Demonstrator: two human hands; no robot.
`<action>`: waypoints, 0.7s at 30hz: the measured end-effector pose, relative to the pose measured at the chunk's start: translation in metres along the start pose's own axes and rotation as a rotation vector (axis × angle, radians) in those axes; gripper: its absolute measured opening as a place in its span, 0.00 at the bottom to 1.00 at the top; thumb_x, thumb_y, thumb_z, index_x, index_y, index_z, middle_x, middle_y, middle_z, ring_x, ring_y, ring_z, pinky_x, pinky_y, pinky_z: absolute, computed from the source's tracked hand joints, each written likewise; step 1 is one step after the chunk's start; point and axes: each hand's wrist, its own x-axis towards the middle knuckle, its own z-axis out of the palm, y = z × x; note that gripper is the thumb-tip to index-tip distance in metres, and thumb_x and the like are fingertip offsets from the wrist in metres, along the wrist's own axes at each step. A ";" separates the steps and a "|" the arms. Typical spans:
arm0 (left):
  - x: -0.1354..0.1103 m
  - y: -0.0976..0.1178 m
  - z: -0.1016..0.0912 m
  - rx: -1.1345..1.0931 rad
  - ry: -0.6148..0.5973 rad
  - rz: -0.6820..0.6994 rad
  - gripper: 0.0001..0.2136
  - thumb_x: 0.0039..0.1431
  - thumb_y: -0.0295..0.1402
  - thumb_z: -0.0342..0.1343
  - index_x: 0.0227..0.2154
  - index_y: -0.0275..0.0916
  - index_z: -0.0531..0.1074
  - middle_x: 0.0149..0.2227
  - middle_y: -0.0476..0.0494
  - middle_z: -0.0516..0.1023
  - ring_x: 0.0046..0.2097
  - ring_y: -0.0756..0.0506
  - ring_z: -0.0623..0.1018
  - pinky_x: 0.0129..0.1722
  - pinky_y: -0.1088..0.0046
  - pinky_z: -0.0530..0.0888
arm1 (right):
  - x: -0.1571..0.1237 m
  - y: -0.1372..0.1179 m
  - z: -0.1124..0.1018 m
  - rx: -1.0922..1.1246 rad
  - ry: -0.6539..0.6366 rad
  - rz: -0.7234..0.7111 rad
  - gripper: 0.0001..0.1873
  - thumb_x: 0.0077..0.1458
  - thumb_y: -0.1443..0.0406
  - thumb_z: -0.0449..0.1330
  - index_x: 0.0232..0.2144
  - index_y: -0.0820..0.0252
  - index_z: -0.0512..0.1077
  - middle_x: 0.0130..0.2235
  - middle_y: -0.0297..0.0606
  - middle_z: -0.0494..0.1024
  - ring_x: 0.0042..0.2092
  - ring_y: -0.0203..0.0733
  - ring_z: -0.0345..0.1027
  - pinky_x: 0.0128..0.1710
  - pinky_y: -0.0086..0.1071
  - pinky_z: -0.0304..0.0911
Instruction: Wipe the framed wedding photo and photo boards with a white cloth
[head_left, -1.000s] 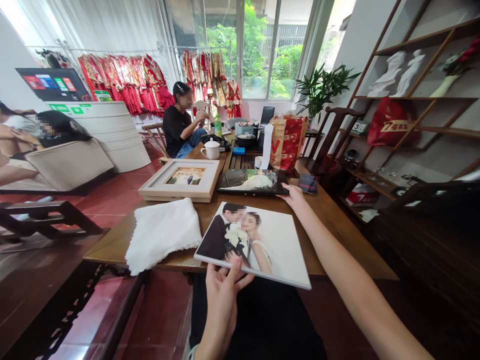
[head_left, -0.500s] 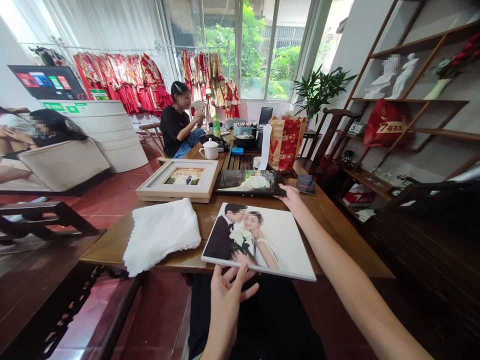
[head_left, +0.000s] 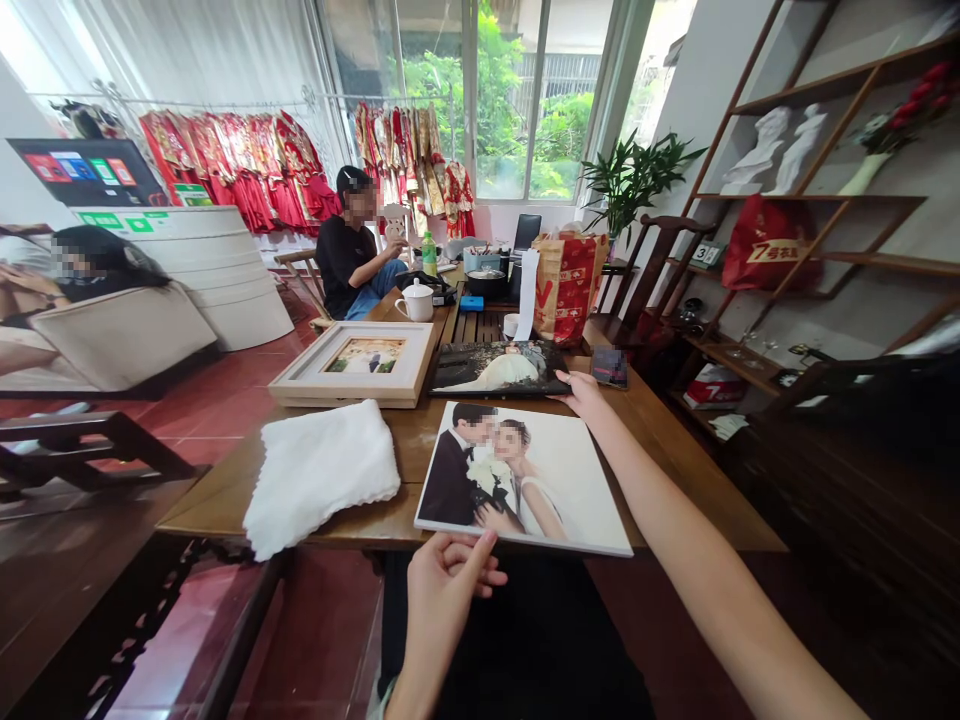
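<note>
Photo panel (head_left: pixel 525 480) shifted right, cloth (head_left: pixel 322 475) beside, dark picture (head_left: pixel 495 370) behind.

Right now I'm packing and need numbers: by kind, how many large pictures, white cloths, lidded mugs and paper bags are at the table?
Large pictures: 3
White cloth: 1
Lidded mug: 1
Paper bag: 1
Total: 6

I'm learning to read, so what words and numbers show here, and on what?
"7号衣": red bag on brown wooden shelf; last character unclear.
"7": smaller red-and-white bag below.
"3": small pale number block; next digit unclear.
"W": red-and-brown paper bag.
Too small: green signs on white counter, coloured panels on black screen.
</note>
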 end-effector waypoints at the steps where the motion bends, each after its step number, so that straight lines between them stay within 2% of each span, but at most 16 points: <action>1: -0.001 0.002 0.000 0.024 -0.005 -0.001 0.23 0.37 0.49 0.67 0.24 0.31 0.71 0.19 0.39 0.77 0.21 0.43 0.79 0.16 0.80 0.70 | -0.001 0.000 -0.001 -0.029 -0.008 -0.005 0.12 0.47 0.73 0.65 0.19 0.62 0.65 0.17 0.28 0.70 0.26 0.37 0.71 0.29 0.42 0.76; 6: -0.005 0.010 -0.002 0.164 -0.045 -0.012 0.22 0.40 0.52 0.64 0.19 0.34 0.70 0.18 0.40 0.77 0.19 0.45 0.78 0.15 0.80 0.67 | -0.005 -0.002 -0.005 -0.277 -0.008 -0.050 0.13 0.49 0.66 0.65 0.19 0.62 0.65 0.17 0.29 0.70 0.25 0.37 0.70 0.28 0.37 0.74; 10: -0.012 0.012 -0.002 0.316 -0.043 0.038 0.23 0.46 0.53 0.60 0.15 0.36 0.67 0.15 0.43 0.75 0.16 0.47 0.74 0.13 0.81 0.62 | -0.001 -0.013 -0.011 -0.616 0.026 -0.110 0.18 0.46 0.62 0.66 0.14 0.59 0.63 0.16 0.34 0.71 0.32 0.46 0.74 0.32 0.36 0.69; 12: -0.016 0.014 -0.003 0.413 -0.010 0.179 0.21 0.49 0.49 0.60 0.15 0.37 0.66 0.13 0.47 0.72 0.13 0.50 0.71 0.14 0.80 0.61 | 0.004 -0.020 -0.016 -0.789 0.035 -0.154 0.18 0.43 0.61 0.67 0.13 0.58 0.62 0.20 0.38 0.74 0.40 0.52 0.73 0.38 0.37 0.66; 15: -0.016 0.020 -0.006 0.570 0.032 0.515 0.14 0.52 0.43 0.61 0.19 0.40 0.72 0.15 0.49 0.71 0.17 0.50 0.69 0.19 0.78 0.65 | 0.011 -0.025 -0.023 -1.001 0.018 -0.208 0.17 0.43 0.58 0.66 0.16 0.58 0.64 0.31 0.43 0.79 0.48 0.56 0.69 0.44 0.38 0.61; 17: -0.011 0.025 -0.009 0.675 0.045 0.734 0.07 0.51 0.39 0.62 0.27 0.43 0.77 0.24 0.46 0.76 0.27 0.45 0.75 0.29 0.73 0.71 | 0.014 -0.025 -0.027 -1.112 -0.010 -0.226 0.16 0.45 0.55 0.63 0.19 0.58 0.65 0.37 0.45 0.79 0.49 0.55 0.68 0.45 0.38 0.60; 18: -0.006 0.028 -0.011 0.734 0.040 0.822 0.07 0.50 0.38 0.63 0.32 0.45 0.78 0.31 0.43 0.78 0.35 0.42 0.76 0.36 0.69 0.72 | 0.015 -0.025 -0.028 -1.159 -0.024 -0.232 0.16 0.46 0.53 0.62 0.21 0.58 0.65 0.39 0.46 0.79 0.49 0.55 0.68 0.44 0.38 0.59; 19: -0.001 0.029 -0.012 0.798 0.028 0.892 0.11 0.50 0.38 0.63 0.38 0.47 0.78 0.40 0.42 0.78 0.43 0.39 0.75 0.45 0.64 0.71 | 0.016 -0.024 -0.029 -1.202 -0.037 -0.237 0.16 0.48 0.52 0.60 0.23 0.58 0.66 0.40 0.48 0.79 0.49 0.55 0.68 0.44 0.38 0.60; 21: 0.010 0.029 -0.014 0.922 -0.009 0.972 0.17 0.50 0.38 0.63 0.46 0.50 0.75 0.52 0.43 0.72 0.55 0.35 0.68 0.56 0.53 0.61 | 0.017 -0.021 -0.029 -1.274 -0.052 -0.250 0.17 0.50 0.51 0.58 0.27 0.58 0.67 0.43 0.50 0.78 0.49 0.56 0.69 0.44 0.39 0.60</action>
